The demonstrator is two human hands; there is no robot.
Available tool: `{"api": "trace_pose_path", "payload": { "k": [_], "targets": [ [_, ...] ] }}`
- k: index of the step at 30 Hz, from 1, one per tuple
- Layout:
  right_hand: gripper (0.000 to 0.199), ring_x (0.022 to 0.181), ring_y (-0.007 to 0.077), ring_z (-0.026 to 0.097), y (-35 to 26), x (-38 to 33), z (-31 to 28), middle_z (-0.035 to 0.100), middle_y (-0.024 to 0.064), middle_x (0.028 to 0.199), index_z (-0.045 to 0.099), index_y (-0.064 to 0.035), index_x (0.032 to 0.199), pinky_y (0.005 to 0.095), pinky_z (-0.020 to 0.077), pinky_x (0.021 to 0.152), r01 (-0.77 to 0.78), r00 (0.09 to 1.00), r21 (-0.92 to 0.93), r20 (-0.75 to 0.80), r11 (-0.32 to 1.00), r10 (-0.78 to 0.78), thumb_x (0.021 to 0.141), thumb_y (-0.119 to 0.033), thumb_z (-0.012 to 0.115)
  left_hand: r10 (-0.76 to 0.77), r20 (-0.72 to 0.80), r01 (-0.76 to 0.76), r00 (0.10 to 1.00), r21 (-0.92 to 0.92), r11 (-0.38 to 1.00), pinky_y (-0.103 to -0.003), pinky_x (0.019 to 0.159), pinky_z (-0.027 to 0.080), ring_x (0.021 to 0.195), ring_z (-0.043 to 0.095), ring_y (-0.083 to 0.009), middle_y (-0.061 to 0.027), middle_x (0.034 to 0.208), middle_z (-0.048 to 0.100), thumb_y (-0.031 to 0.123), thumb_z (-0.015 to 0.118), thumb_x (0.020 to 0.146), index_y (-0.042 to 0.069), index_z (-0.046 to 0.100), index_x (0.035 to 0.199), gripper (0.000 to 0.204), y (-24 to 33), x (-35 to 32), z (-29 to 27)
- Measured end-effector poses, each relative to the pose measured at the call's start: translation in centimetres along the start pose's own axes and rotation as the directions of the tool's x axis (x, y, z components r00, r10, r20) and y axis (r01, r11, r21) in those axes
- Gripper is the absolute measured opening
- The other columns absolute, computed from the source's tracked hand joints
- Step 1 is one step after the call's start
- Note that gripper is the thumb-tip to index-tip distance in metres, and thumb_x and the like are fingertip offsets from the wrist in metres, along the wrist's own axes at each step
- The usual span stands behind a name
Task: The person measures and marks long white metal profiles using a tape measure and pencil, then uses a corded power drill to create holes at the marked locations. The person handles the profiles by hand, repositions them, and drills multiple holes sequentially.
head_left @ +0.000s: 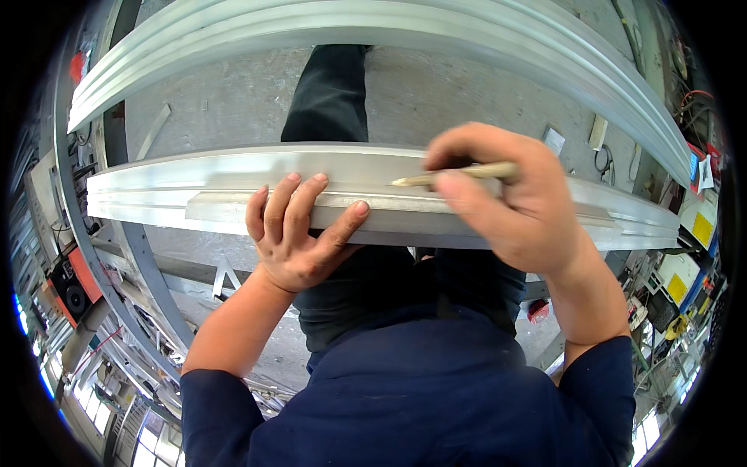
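Observation:
Across my lap lies a long silver metal profile [148, 173] with lengthwise ridges. A shorter metal strip [420, 203] rests along its near side. My left hand [299, 233] holds this strip against the profile, fingers reaching over it and the thumb along its face. Above the strip's right half, my right hand [517, 198] grips a beige pencil [482, 173], its point turned left toward the profile. Motion smears the right hand's fingers, and I cannot tell whether the point touches the metal.
Another ridged silver profile [373, 27] spans the far side. Grey frame bars [140, 265] stand at the left, near an orange and black box [71, 292]. Papers with yellow patches [703, 229] and other clutter sit at the right. A flat strip [154, 131] lies on the grey floor.

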State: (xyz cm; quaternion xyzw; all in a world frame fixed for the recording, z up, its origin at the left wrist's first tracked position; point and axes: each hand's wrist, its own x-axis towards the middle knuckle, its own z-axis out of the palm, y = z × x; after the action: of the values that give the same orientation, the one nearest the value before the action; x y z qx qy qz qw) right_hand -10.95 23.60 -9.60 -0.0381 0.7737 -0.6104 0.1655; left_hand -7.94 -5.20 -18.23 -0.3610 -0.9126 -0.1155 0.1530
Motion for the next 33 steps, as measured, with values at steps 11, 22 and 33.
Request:
{"api": "trace_pose_path", "payload": {
  "k": [11,22,33],
  "targets": [
    [0.017,0.074,0.0391,0.068,1.4,5.5,5.1,0.07,0.0207,0.078,0.071,0.0025,0.091,0.0435,0.0544,0.069,0.165,0.964,-0.086,0.223,0.983,-0.142,0.087,-0.013,0.065,-0.04,-0.016,0.041,0.999,0.032,0.999,-0.048,0.115,0.03,0.124,0.06,-0.0288,-0.0092,0.134,0.067,0.066,0.058,0.093,0.04,0.074,0.115,0.037,0.5,0.4,0.1],
    [0.013,0.072,0.0318,0.069,1.5,3.7,1.4,0.07,0.0166,0.079,0.07,-0.0001,0.091,0.0373,0.0534,0.068,0.075,0.966,-0.247,0.258,0.966,-0.009,0.088,-0.013,0.069,-0.029,0.015,0.029,0.999,0.013,0.999,-0.048,0.115,0.029,0.124,0.059,-0.0281,-0.0083,0.135,0.066,0.062,0.062,0.092,0.046,0.066,0.133,0.044,0.4,0.3,-0.2],
    [0.01,0.071,0.0165,0.066,1.2,-1.6,-4.3,0.071,0.008,0.077,0.072,-0.0007,0.09,0.0299,0.0502,0.067,-0.231,0.951,-0.246,0.147,0.941,0.271,0.085,-0.008,0.067,0.039,0.081,-0.038,0.996,-0.016,0.999,-0.054,0.111,0.034,0.127,0.056,-0.0375,-0.0155,0.139,0.06,0.054,0.086,0.073,0.033,0.057,0.14,0.076,0.0,0.4,-0.8]
  ]
}}
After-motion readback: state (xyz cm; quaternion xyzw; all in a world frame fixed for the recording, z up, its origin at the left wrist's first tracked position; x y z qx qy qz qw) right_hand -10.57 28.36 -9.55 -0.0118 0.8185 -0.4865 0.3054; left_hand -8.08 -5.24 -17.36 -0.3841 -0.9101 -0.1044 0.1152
